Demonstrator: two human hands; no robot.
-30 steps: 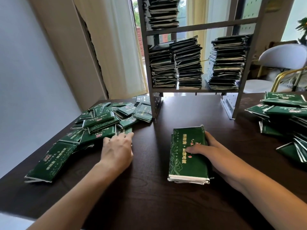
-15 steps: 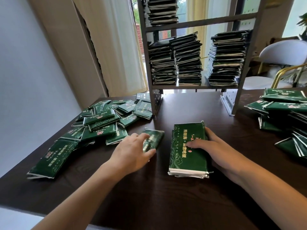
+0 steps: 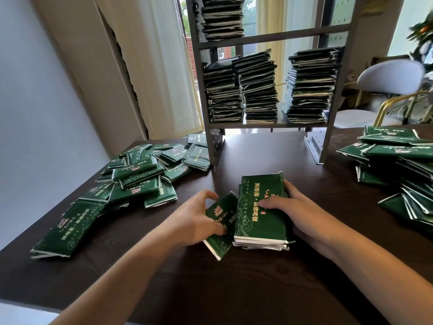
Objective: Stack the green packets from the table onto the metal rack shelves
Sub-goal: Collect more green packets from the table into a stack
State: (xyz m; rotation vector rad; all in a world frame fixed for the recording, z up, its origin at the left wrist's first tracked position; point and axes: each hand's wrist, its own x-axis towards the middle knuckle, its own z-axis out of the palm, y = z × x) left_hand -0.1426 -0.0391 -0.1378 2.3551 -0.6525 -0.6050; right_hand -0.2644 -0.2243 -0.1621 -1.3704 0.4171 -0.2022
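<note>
On the dark brown wooden table [image 3: 234, 289], the left hand [image 3: 194, 219] is clamped on a single dark green foil packet with gold and red print [image 3: 221, 225], thumb on top and fingers curled under its edge, holding it tilted with its right side touching the small neat stack of green packets [image 3: 260, 212] in the middle of the table. The right hand [image 3: 297, 212] grips that stack from its right side, thumb pressed flat across the top packet and fingers wrapped around the far edge. A loose heap of green packets [image 3: 140, 179] sprawls over the left part of the table, and another pile of green packets [image 3: 398, 165] sits at the right edge. Behind the hands stands the grey metal rack with perforated feet [image 3: 337, 95]; its lower shelf carries three tall stacks of packets [image 3: 257, 90], and a further stack [image 3: 222, 17] shows on the shelf above. A white chair with a gold frame [image 3: 389, 78] stands beyond the table at right.
</note>
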